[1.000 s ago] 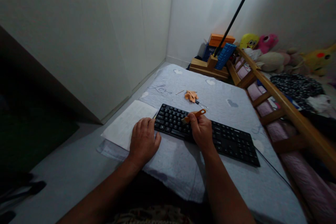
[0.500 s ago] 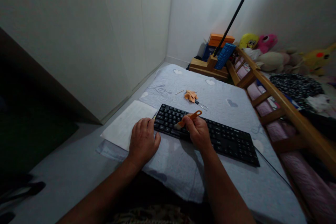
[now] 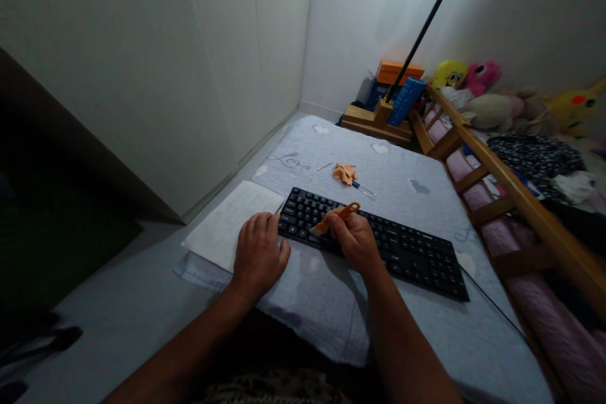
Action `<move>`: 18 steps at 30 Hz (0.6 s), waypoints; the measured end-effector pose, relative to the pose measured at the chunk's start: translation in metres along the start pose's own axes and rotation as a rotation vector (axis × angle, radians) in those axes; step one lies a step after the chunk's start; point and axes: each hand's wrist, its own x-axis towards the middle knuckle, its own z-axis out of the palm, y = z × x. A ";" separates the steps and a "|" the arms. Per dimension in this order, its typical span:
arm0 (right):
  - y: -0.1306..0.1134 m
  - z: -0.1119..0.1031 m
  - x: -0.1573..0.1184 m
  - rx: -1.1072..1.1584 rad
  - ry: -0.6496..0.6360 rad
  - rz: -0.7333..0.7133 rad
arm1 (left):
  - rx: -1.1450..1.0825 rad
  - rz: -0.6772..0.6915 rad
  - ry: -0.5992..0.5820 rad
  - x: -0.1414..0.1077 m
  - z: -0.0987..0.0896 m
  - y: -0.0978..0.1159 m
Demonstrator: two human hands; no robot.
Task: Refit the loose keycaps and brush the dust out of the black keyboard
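A black keyboard (image 3: 411, 255) lies at a slant on the cloth-covered table. My right hand (image 3: 355, 237) is closed round the orange handle of a small brush (image 3: 320, 227). Its pale bristles touch or hover just over the keys on the keyboard's left part; I cannot tell which. Flat beside the keyboard's left end rests my left hand (image 3: 259, 249), partly over a white sheet (image 3: 213, 227), fingers stretched and thumb apart, near or against the keyboard's edge. Beyond the keyboard are a crumpled orange cloth (image 3: 344, 173) and a dark-handled tool with thin metal prongs (image 3: 364, 190).
A light cloth with hearts (image 3: 398, 167) covers the table. A thin stick (image 3: 324, 166) lies near the orange cloth. The keyboard's cable (image 3: 495, 300) runs off right, towards a wooden bed rail (image 3: 516, 183). Behind the table, a lamp pole (image 3: 423, 28) rises from a wooden base.
My right hand has shifted slightly left with the brush, its bristles moving over the keys and its handle tilting lower. The left hand and keyboard stay where they were.
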 end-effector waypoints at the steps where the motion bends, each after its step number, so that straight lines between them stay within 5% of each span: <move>1: 0.000 0.000 0.000 0.016 0.014 0.009 | -0.003 -0.001 0.000 0.000 0.000 0.000; 8: 0.002 0.000 0.004 -0.132 0.171 -0.058 | -0.002 0.000 0.007 0.000 0.000 0.000; 18: 0.002 0.000 0.001 -0.020 -0.013 0.028 | -0.009 -0.002 0.007 0.000 0.000 0.001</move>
